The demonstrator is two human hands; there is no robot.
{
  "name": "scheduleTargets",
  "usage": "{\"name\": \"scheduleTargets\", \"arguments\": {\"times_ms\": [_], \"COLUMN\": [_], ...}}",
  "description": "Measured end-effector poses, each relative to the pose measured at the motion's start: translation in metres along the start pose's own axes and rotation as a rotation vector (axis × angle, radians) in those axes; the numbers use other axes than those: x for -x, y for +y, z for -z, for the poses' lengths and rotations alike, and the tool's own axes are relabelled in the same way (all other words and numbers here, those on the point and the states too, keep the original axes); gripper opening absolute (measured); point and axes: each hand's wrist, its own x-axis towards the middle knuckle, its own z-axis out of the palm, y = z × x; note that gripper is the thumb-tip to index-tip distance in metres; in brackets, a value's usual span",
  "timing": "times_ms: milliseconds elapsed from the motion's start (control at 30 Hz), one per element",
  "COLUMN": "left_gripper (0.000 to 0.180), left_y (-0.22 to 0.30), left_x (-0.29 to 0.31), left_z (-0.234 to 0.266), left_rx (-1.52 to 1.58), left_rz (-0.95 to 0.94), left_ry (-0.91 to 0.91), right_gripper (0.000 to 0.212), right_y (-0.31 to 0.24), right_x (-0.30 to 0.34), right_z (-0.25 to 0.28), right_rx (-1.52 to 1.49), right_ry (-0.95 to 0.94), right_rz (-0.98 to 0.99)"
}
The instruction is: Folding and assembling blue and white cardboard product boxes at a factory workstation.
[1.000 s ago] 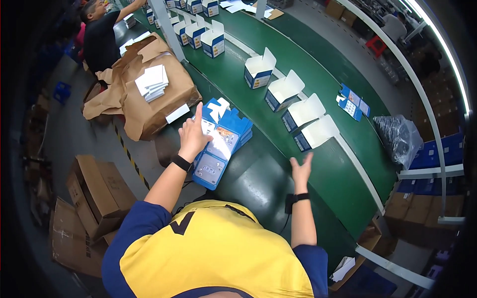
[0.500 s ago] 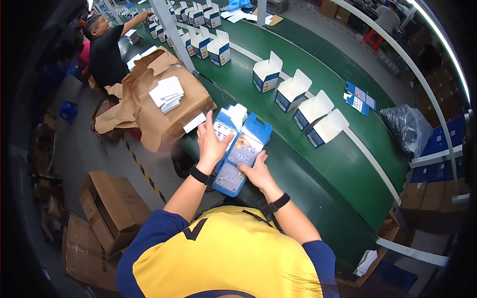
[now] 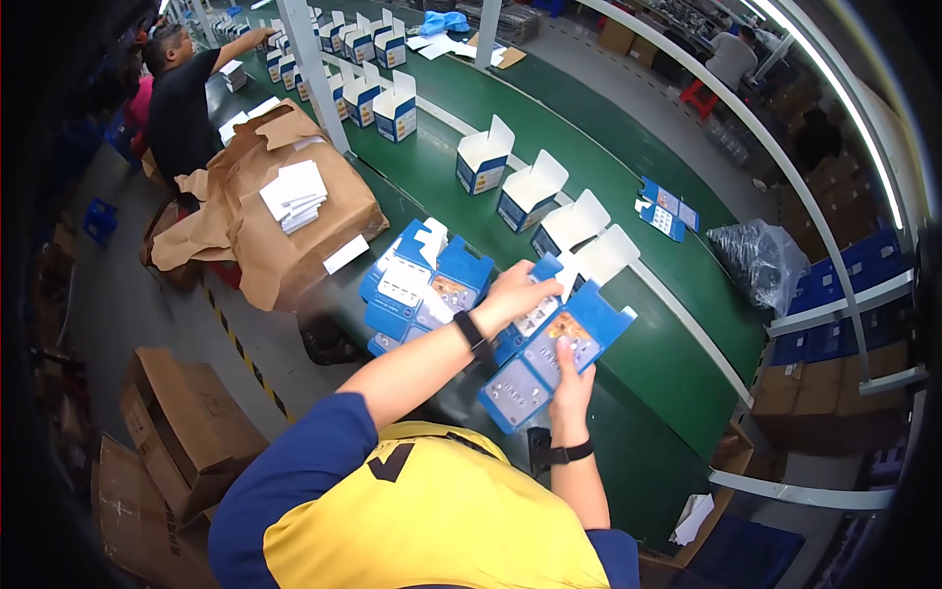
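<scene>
A flat, unfolded blue carton [image 3: 551,355] with printed grey panels is held tilted above the dark green work surface. My left hand [image 3: 518,296] reaches across from the left and grips its upper left flap, fingers closed. From below, my right hand [image 3: 571,386] clasps its lower right edge, with the thumb lying on the printed face. To the left of my hands lies a stack of similar flat cartons [image 3: 400,285], blue with white panels. Just beyond the held carton, a row of erected blue and white boxes [image 3: 531,191] stands with lids up.
Paper-wrapped goods [image 3: 339,201] at the left carry a pile of white folded sheets [image 3: 294,194]. Another flat carton [image 3: 669,208] and a clear plastic bag [image 3: 760,257] lie at the right. A co-worker [image 3: 186,98] reaches over the line at the far left. A metal post [image 3: 316,79] rises nearby.
Both hands have moved right, carrying one flat carton away from the stack, which now shows at the left. The view has shifted slightly, so the surroundings appear farther left.
</scene>
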Motion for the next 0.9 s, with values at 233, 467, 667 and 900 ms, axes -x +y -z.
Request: {"name": "scheduleTargets", "arguments": {"times_ms": [233, 467, 667, 900], "left_gripper": [0.049, 0.041, 0.049, 0.101], "left_y": [0.022, 0.007, 0.02, 0.042], "left_x": [0.018, 0.027, 0.038, 0.081], "left_z": [-0.028, -0.016, -0.007, -0.023], "left_rx": [-0.017, 0.35, 0.152, 0.287], "left_rz": [-0.09, 0.161, 0.093, -0.473], "left_ry": [0.133, -0.158, -0.24, -0.775], "right_gripper": [0.047, 0.068, 0.078, 0.127], "right_y": [-0.017, -0.001, 0.002, -0.007], "right_x": [0.007, 0.034, 0.034, -0.004], "right_z": [0.024, 0.026, 0.029, 0.046], "right_rx": [0.476, 0.438, 0.054, -0.215], "right_ry": [0.027, -0.257, -0.085, -0.083], "right_rz": [0.144, 0.284, 0.001, 0.196]}}
